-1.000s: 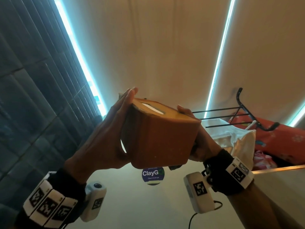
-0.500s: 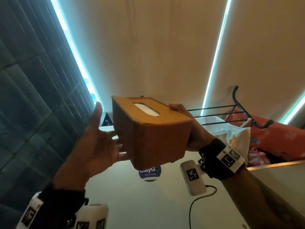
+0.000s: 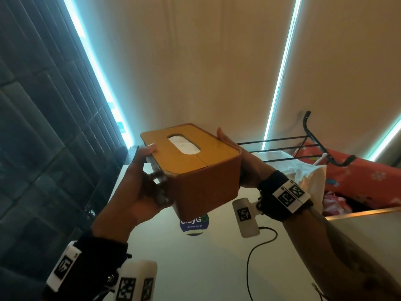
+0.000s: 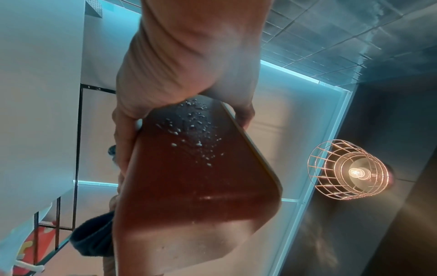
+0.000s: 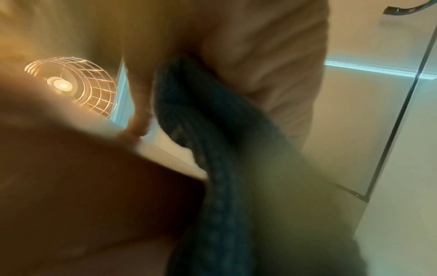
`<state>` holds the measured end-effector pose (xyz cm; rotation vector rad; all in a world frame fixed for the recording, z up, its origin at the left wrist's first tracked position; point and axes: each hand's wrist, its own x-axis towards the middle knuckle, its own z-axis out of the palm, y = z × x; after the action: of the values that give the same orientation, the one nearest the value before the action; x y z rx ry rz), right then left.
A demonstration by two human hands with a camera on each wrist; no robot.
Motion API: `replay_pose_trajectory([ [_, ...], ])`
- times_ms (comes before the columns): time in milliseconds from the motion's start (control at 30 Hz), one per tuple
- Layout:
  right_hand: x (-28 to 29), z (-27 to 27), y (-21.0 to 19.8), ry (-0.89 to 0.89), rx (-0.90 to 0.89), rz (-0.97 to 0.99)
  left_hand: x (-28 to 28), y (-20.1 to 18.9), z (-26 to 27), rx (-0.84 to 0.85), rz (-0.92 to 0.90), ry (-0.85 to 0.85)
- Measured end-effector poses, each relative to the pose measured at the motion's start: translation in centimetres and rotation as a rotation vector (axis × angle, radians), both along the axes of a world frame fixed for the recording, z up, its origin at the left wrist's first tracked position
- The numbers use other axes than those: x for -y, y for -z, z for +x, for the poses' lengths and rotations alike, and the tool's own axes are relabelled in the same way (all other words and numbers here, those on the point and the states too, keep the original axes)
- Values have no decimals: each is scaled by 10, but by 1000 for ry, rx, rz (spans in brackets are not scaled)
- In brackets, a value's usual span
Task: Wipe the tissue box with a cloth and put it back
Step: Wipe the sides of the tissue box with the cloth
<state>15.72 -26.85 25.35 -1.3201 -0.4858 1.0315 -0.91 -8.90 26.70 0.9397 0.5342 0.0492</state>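
Half a second ago the left hand [image 3: 138, 187] hung open beside the tissue box [image 3: 195, 168]; now it grasps that end. The right hand [image 3: 245, 166] presses the blue cloth [image 5: 212, 149] against the far side, box aloft over the white bench [image 3: 206, 268], so wiping likely continues

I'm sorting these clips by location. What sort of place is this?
Probably a cafe or shared pantry, not certain: a "clean as you go" sticker on the white table, a caged pendant lamp, and a wooden tissue box.
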Motion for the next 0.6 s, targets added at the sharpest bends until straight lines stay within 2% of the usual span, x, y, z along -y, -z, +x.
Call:
replay_pose_trajectory([
  [133,2,-4,-2,69,93,-17,2,-1,3,46,-44,-47],
  [200,5,-6,0,169,165,-3,1,-3,4,76,-50,-68],
  [267,9,-8,10,355,208,45,1,-5,5,118,-65,-74],
  [367,14,-22,21,729,307,119,0,-9,7,148,-86,-131],
  [467,16,-52,24,916,661,119,-4,-7,12,149,-87,-203],
  [600,0,-92,29,845,1154,250,-3,-8,20,171,-57,-239],
])
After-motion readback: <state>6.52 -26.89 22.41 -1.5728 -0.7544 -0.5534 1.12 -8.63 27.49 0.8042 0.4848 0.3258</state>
